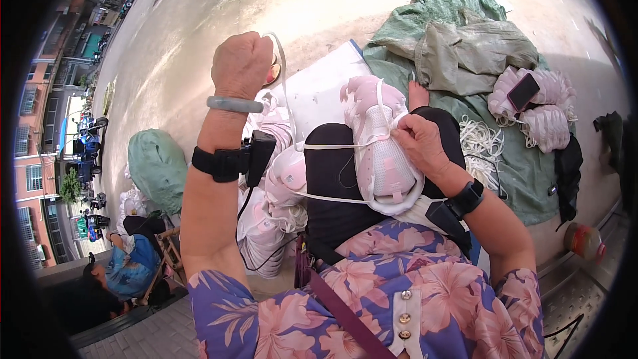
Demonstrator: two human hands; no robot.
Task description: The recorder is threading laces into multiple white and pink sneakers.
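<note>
A pink and white sneaker (387,153) rests across my lap on black trousers, with its laces partly threaded. My left hand (240,63) is raised to the left in a closed fist, gripping a white shoelace (287,86). From there the lace hangs in a loop and crosses to the sneaker. At the sneaker's right edge, beside the lacing, my right hand (422,143) is closed with thumb and fingertips pinched on the upper; whether lace is also pinched there is hidden. Another strand runs low along the sneaker's left side.
More pink and white sneakers (258,219) are piled left of my legs. To the right, loose white laces (482,149) lie on a green sack (525,186), near pink bundles (548,126) with a phone (523,92) on top. A bottle (583,242) lies far right. Another person (133,269) sits at left.
</note>
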